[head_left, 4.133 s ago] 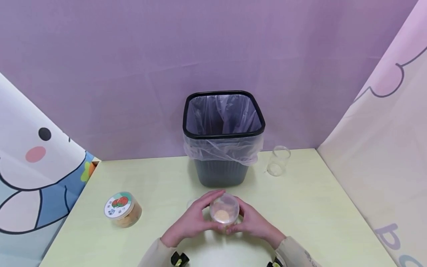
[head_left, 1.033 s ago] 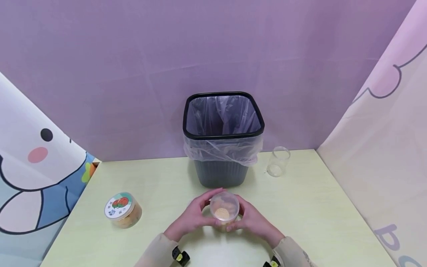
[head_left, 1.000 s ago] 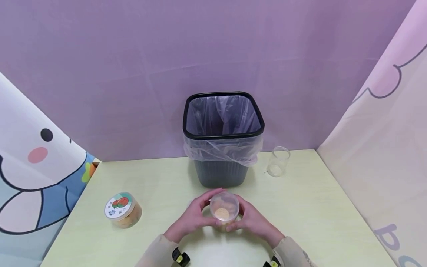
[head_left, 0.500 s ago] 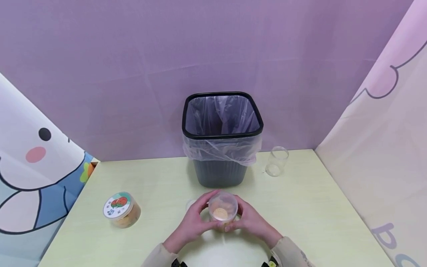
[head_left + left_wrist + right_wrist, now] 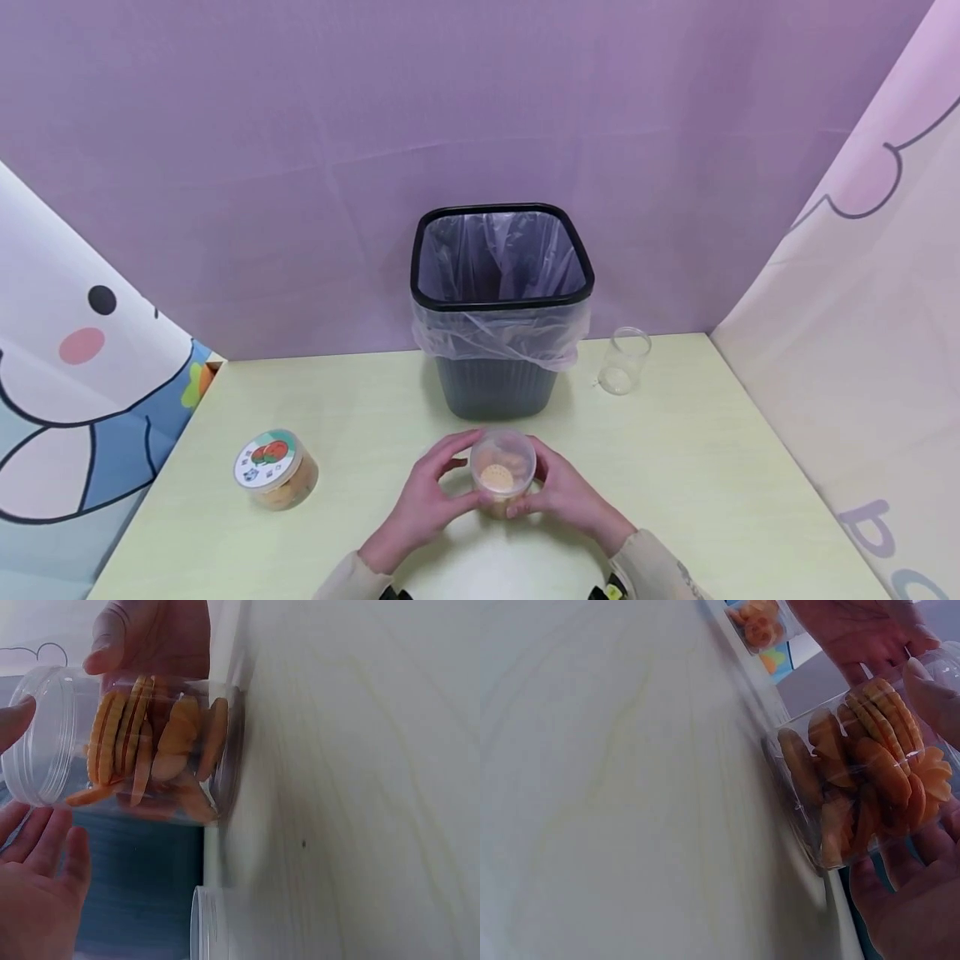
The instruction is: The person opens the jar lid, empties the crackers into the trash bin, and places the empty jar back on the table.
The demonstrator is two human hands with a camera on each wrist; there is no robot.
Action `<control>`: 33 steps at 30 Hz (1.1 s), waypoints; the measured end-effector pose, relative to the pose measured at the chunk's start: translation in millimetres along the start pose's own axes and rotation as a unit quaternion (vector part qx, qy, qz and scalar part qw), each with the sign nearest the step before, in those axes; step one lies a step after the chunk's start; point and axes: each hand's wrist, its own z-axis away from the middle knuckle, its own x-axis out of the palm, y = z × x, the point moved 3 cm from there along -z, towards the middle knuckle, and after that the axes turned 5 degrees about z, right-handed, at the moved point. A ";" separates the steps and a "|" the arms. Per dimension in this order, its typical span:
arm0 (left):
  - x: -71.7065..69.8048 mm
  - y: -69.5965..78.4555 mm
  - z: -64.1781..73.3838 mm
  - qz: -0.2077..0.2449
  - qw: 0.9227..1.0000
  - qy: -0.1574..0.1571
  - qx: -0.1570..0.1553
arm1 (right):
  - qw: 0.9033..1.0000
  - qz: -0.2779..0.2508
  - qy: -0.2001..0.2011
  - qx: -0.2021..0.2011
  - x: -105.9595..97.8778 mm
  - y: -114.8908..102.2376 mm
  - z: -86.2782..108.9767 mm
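Note:
A clear biscuit jar [image 5: 504,471] with a transparent top and several round biscuits [image 5: 120,735] inside stands in front of me between both hands. My left hand [image 5: 426,500] curves round its upper part, thumb at the near side and fingers at the far rim. In the left wrist view those fingers [image 5: 46,840] lie right at the ridged top. The right hand [image 5: 570,502] grips the jar body from the other side, thumb in front and fingers [image 5: 900,859] behind. The jar's base sits close over the table in both wrist views.
Behind the jar stands a grey bin [image 5: 495,387] with a black rim and clear liner. A second biscuit jar [image 5: 276,470] with a printed lid is at the left. A clear glass [image 5: 624,362] stands right of the bin. A clear-rimmed object [image 5: 210,922] shows low in the left wrist view.
My left hand has shifted slightly to the left, and its fingers have slid back along the far rim of the jar. The right hand and the jar hold nearly the same place.

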 end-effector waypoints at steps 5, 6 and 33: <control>-5.2 3.3 0.8 -0.014 1.000 0.017 -0.006 | 1.000 -0.012 0.000 0.003 -0.5 -0.4 0.0; -5.4 -0.4 1.7 -0.014 1.000 0.020 -0.002 | 1.000 -0.012 0.000 0.003 -0.7 -0.2 0.0; 3.2 -38.0 -27.7 0.069 0.983 -0.157 -0.066 | 1.000 -0.002 -0.005 0.011 -1.5 3.7 -1.4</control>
